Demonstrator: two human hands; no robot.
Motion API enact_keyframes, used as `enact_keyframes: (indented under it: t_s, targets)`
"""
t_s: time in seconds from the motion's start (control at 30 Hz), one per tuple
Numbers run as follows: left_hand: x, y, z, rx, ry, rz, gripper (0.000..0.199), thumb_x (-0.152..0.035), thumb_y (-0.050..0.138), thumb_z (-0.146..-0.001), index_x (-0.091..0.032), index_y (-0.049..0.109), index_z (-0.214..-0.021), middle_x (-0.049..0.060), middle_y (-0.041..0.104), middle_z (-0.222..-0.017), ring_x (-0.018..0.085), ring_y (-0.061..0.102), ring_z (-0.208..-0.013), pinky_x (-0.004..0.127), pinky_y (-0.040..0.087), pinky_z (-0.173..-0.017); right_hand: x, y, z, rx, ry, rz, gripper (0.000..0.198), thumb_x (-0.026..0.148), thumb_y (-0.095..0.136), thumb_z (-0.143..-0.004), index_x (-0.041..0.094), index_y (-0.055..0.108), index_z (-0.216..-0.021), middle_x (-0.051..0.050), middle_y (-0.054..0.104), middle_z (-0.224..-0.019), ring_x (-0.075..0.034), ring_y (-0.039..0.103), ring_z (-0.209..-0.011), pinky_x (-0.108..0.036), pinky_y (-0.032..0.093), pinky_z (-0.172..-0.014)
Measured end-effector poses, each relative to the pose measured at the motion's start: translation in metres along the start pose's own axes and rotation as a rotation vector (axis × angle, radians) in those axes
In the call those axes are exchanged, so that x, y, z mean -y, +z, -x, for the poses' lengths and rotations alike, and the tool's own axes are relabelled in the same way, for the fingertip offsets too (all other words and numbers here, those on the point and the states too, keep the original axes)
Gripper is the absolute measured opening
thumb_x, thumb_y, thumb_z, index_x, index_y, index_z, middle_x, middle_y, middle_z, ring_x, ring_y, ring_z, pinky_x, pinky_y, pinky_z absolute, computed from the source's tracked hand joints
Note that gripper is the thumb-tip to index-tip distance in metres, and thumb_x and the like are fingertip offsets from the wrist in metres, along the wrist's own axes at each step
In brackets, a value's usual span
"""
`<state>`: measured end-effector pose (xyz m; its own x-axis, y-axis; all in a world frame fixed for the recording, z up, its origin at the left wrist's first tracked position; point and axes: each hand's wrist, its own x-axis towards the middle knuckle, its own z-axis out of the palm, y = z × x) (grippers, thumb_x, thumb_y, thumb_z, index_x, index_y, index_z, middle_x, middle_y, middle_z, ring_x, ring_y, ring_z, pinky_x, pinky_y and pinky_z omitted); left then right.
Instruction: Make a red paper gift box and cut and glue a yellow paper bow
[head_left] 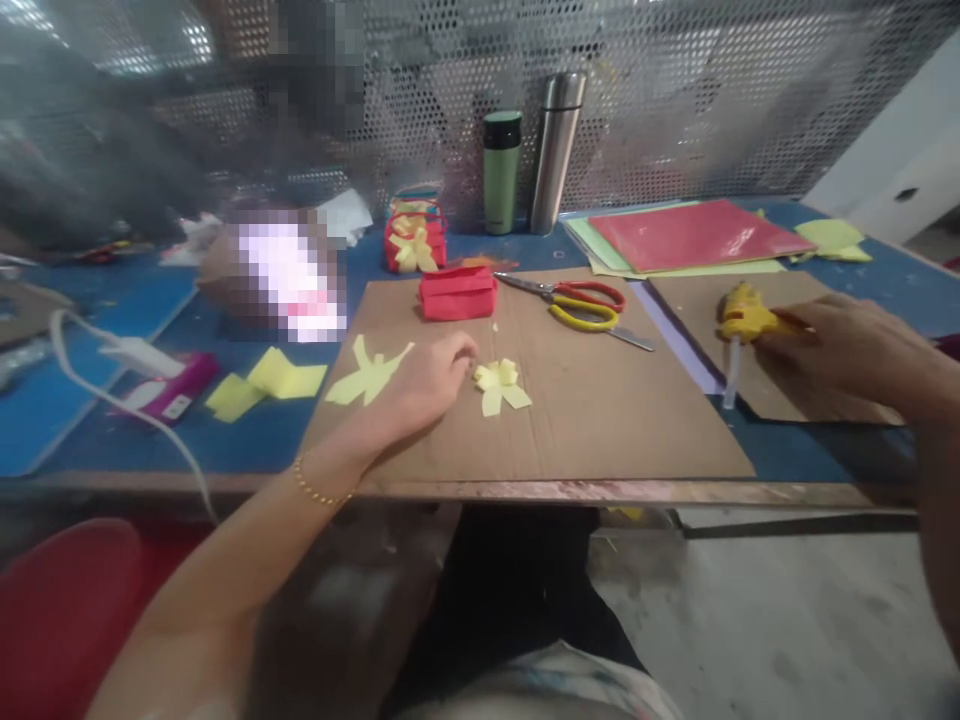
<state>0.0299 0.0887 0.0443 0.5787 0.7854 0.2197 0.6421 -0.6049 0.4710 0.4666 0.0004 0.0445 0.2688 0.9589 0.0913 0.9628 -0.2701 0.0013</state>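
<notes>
My left hand rests on the brown cardboard sheet with its fingers curled together. Whatever may be in those fingers is hidden. Just right of the fingertips lies a yellow paper flower, and another yellow paper cutout with several petals is partly behind the hand. At the right, my right hand grips the handle of a yellow hot glue gun, a whitish glue stick poking out of it. A folded red paper piece sits beyond my left hand.
Scissors with red and yellow handles lie on the cardboard. Behind stand a green bottle, a steel flask and a red-and-yellow paper craft. Coloured sheets lie back right; yellow paper pieces and a purple-white power strip lie left.
</notes>
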Motion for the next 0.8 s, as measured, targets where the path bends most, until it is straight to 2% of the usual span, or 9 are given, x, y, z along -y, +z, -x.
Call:
enact_keyframes:
  t_s: [0.1,0.17,0.23,0.3,0.37,0.43,0.53,0.7,0.8]
  targets:
    - [0.000,0.002,0.000,0.004,-0.008,0.009,0.019,-0.016,0.047,-0.092,-0.020,0.065,-0.095,0.009,0.076,-0.098,0.023,0.067,-0.089,0.039,0.049,-0.081,0.006,-0.006,0.008,-0.047,0.103,-0.025,0.029,0.035,0.057,-0.096,0.013,0.076,-0.094,-0.028,0.073,-0.097,-0.031,0.067,-0.091,-0.045,0.045,-0.074]
    - [-0.001,0.002,0.000,0.005,0.014,0.025,0.018,-0.016,0.048,-0.092,-0.019,0.065,-0.095,0.009,0.075,-0.099,0.022,0.066,-0.091,0.039,0.049,-0.084,0.016,-0.010,0.017,-0.140,0.118,-0.203,0.029,0.044,0.057,-0.097,0.021,0.074,-0.097,-0.024,0.074,-0.099,-0.031,0.068,-0.091,-0.045,0.047,-0.072]
    - [-0.003,0.002,0.001,0.002,0.032,0.047,0.018,-0.017,0.049,-0.093,-0.018,0.066,-0.095,0.009,0.075,-0.101,0.022,0.066,-0.092,0.038,0.049,-0.086,0.033,-0.013,0.029,-0.211,0.067,-0.480,0.033,0.057,0.057,-0.095,0.028,0.073,-0.093,-0.016,0.076,-0.100,-0.028,0.069,-0.089,-0.042,0.051,-0.075]
    - [-0.005,0.001,0.001,-0.014,0.030,0.073,0.017,-0.019,0.050,-0.094,-0.018,0.067,-0.096,0.009,0.074,-0.102,0.021,0.066,-0.092,0.037,0.049,-0.085,0.058,-0.016,0.040,-0.201,0.020,-0.675,0.050,0.074,0.060,-0.085,0.027,0.069,-0.073,-0.013,0.074,-0.085,-0.026,0.068,-0.077,-0.041,0.052,-0.070]
    - [-0.006,0.000,0.003,-0.030,0.028,0.102,0.017,-0.019,0.051,-0.093,-0.017,0.068,-0.097,0.009,0.074,-0.102,0.021,0.065,-0.092,0.036,0.049,-0.085,0.084,-0.019,0.050,-0.134,-0.115,-0.820,0.056,0.080,0.060,-0.080,0.025,0.070,-0.073,-0.010,0.071,-0.079,-0.024,0.065,-0.070,-0.039,0.052,-0.064]
    - [-0.008,-0.001,0.004,-0.024,0.036,0.128,0.018,-0.020,0.051,-0.093,-0.017,0.069,-0.098,0.008,0.074,-0.102,0.020,0.065,-0.091,0.035,0.049,-0.083,0.107,-0.019,0.055,-0.026,-0.213,-0.854,0.059,0.081,0.056,-0.082,0.025,0.072,-0.075,-0.009,0.070,-0.078,-0.022,0.062,-0.066,-0.037,0.051,-0.059]
    - [-0.008,-0.001,0.005,0.000,0.052,0.147,0.020,-0.021,0.052,-0.094,-0.017,0.070,-0.099,0.007,0.073,-0.097,0.018,0.062,-0.083,0.033,0.048,-0.078,0.129,-0.016,0.056,0.059,-0.292,-0.837,0.059,0.079,0.053,-0.085,0.025,0.078,-0.086,-0.007,0.070,-0.075,-0.022,0.061,-0.062,-0.035,0.050,-0.055]
    - [-0.008,0.001,0.005,0.023,0.045,0.154,0.019,-0.014,0.052,-0.091,-0.016,0.070,-0.097,0.006,0.071,-0.093,0.017,0.060,-0.079,0.032,0.047,-0.076,0.148,-0.017,0.054,0.071,-0.398,-0.812,0.049,0.068,0.055,-0.088,0.024,0.077,-0.082,-0.004,0.067,-0.070,-0.024,0.065,-0.066,-0.037,0.057,-0.066]
    - [-0.009,0.001,0.005,0.043,0.037,0.165,0.019,-0.012,0.052,-0.089,-0.017,0.070,-0.096,0.006,0.070,-0.091,0.017,0.059,-0.078,0.032,0.046,-0.074,0.157,-0.020,0.055,0.091,-0.426,-0.783,0.056,0.071,0.051,-0.088,0.023,0.078,-0.083,-0.006,0.072,-0.074,-0.026,0.067,-0.067,-0.037,0.056,-0.062]
